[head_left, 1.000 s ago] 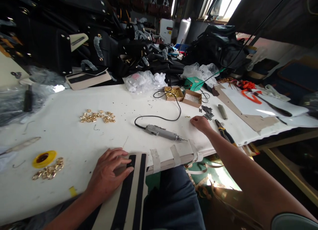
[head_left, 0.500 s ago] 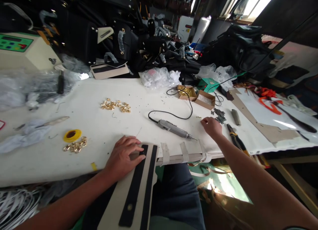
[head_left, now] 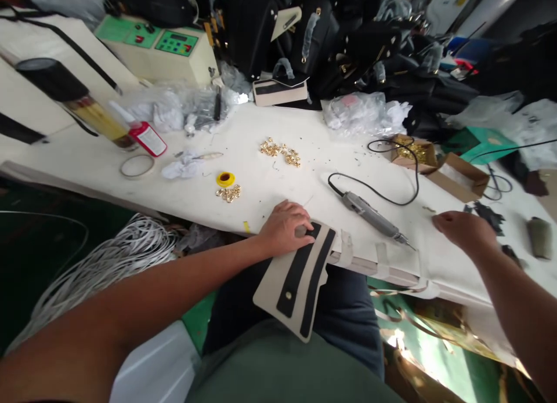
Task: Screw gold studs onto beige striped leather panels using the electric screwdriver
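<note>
My left hand (head_left: 289, 229) grips the upper end of a beige leather panel (head_left: 268, 284) with two black strips. The panel slants from the table edge down over my lap, and a small metal dot shows on one strip. My right hand (head_left: 465, 231) is closed on the tabletop, fingertips pinched; what they hold, if anything, is hidden. Just beyond those fingertips lie a few tiny brass-coloured pieces (head_left: 429, 209). Between my hands rests a grey electric screwdriver (head_left: 369, 213), its bit towards my right hand and its black cord looping behind.
Gold-coloured hardware (head_left: 281, 151) lies in a heap mid-table, with more beside a yellow tape roll (head_left: 225, 179). At the right stand a carton of gold pieces (head_left: 413, 151) and another carton (head_left: 461, 177). A red bottle (head_left: 150, 139) is at the left. Black bags (head_left: 252, 32) crowd the back.
My view has swung left and downward, so more of the table's left side and my lap show. My left hand stays on the panel; my right hand remains low near the tiny pieces.
</note>
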Tool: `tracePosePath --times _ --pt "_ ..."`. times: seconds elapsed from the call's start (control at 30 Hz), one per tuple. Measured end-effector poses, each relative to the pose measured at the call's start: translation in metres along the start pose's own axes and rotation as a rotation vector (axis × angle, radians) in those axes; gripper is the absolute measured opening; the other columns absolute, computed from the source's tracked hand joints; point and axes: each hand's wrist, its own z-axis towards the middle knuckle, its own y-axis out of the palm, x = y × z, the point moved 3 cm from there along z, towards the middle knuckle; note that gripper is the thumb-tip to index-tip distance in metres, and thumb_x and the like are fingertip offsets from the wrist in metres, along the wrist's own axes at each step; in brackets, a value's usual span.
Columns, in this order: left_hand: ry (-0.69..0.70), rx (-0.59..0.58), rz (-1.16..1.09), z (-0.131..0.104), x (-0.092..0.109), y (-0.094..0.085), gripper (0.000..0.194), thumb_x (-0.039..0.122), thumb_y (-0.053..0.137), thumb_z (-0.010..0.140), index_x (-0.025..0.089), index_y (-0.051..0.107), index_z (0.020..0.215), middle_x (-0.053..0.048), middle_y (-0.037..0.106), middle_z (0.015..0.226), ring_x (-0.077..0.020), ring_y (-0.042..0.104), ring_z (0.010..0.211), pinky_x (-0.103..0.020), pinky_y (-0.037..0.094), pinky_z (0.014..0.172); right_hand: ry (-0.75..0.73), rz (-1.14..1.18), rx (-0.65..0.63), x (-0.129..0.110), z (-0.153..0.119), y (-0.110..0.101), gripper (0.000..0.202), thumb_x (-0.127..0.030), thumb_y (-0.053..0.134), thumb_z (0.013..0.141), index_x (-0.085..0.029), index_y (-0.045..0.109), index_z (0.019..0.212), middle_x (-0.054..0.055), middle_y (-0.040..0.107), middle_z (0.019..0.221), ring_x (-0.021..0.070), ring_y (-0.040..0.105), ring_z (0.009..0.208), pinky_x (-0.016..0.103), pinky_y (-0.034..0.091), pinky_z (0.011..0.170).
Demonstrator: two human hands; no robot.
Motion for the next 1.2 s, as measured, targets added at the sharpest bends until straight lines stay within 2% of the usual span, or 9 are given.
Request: tracePosePath --times 0.13,0.27,0.43,0.53,0.63,0.7,0.8,0.93,1.2 --pt "0.023 0.007 0.003 -0.001 -0.001 0.001 0.020 0.036 0.081 0.078 0.024 0.074 0.092 -0.003 0.071 0.109 -0.0251 0.059 0.115 -0.049 0.034 0.113 0.004 -0.144 -0.093 -0.014 -0.013 -0.002 0.027 -0.033 0.057 0.084 -0.021 0.081 0.086 0.025 0.075 0.100 0.0306 0.065 0.077 0.040 0.034 0.060" --pt "0.036 0.020 0.013 -0.002 -0.001 0.000 0.021 0.038 0.081 0.077 0.024 0.073 0.090 -0.003 0.071 0.109 -0.0247 0.060 0.112 -0.048 0.036 0.112 0.013 -0.246 -0.137 -0.021 -0.026 -0.007 0.037 -0.037 0.049 0.088 -0.021 0.079 0.101 0.022 0.074 0.106 0.0348 0.068 0.088 0.038 0.039 0.062" --pt "0.036 0.023 0.021 -0.002 -0.001 0.001 0.020 0.037 0.082 0.076 0.025 0.074 0.089 -0.002 0.072 0.107 -0.0248 0.059 0.112 -0.047 0.037 0.110 0.065 -0.014 0.050 -0.043 -0.052 -0.033 0.031 -0.034 0.052 0.089 -0.020 0.077 0.099 0.020 0.075 0.096 0.0326 0.068 0.086 0.039 0.041 0.067" --pt "0.042 0.022 0.015 -0.002 -0.001 0.001 0.019 0.037 0.082 0.076 0.025 0.074 0.088 -0.002 0.072 0.107 -0.0250 0.059 0.113 -0.047 0.037 0.111 -0.030 0.443 0.046 -0.089 -0.100 -0.052 0.026 -0.039 0.059 0.088 -0.021 0.074 0.100 0.009 0.073 0.076 0.0254 0.067 0.076 0.035 0.045 0.071" --pt "0.044 0.028 0.012 -0.002 -0.001 0.001 0.019 0.037 0.082 0.077 0.025 0.074 0.089 -0.003 0.072 0.107 -0.0248 0.059 0.113 -0.046 0.036 0.111 -0.328 0.746 -0.266 -0.159 -0.162 -0.053 0.029 -0.049 0.062 0.089 -0.021 0.070 0.093 0.003 0.068 0.071 0.0212 0.063 0.068 0.032 0.047 0.069" --pt "0.042 0.032 0.018 -0.003 -0.001 0.000 0.020 0.038 0.082 0.077 0.025 0.075 0.090 -0.003 0.071 0.107 -0.0245 0.060 0.112 -0.046 0.037 0.110 -0.540 0.793 -0.369 -0.199 -0.196 -0.047 0.029 -0.048 0.058 0.094 -0.022 0.068 0.089 0.003 0.067 0.077 0.0201 0.062 0.071 0.031 0.047 0.071" --pt "0.041 0.033 0.039 -0.003 0.000 0.001 0.019 0.039 0.080 0.079 0.025 0.075 0.091 -0.003 0.071 0.106 -0.0245 0.060 0.110 -0.045 0.038 0.108 -0.718 0.782 -0.361 -0.233 -0.219 -0.032 0.024 -0.040 0.055 0.098 -0.022 0.068 0.089 0.003 0.067 0.086 0.0203 0.062 0.081 0.032 0.047 0.077" --pt "0.034 0.037 0.052 -0.003 0.002 0.000 0.018 0.040 0.078 0.080 0.025 0.076 0.090 -0.003 0.071 0.106 -0.0252 0.059 0.112 -0.045 0.038 0.109 -0.737 0.731 -0.314 -0.242 -0.218 -0.017 0.020 -0.036 0.056 0.097 -0.022 0.068 0.089 0.003 0.066 0.086 0.0206 0.063 0.082 0.033 0.046 0.077" --pt "0.035 0.022 0.063 -0.003 0.004 -0.002 0.019 0.041 0.074 0.082 0.024 0.076 0.090 -0.003 0.072 0.106 -0.0259 0.059 0.113 -0.047 0.037 0.111 -0.694 0.694 -0.292 -0.243 -0.215 -0.016 0.016 -0.035 0.061 0.093 -0.022 0.070 0.089 0.003 0.070 0.086 0.0214 0.065 0.081 0.033 0.046 0.075"
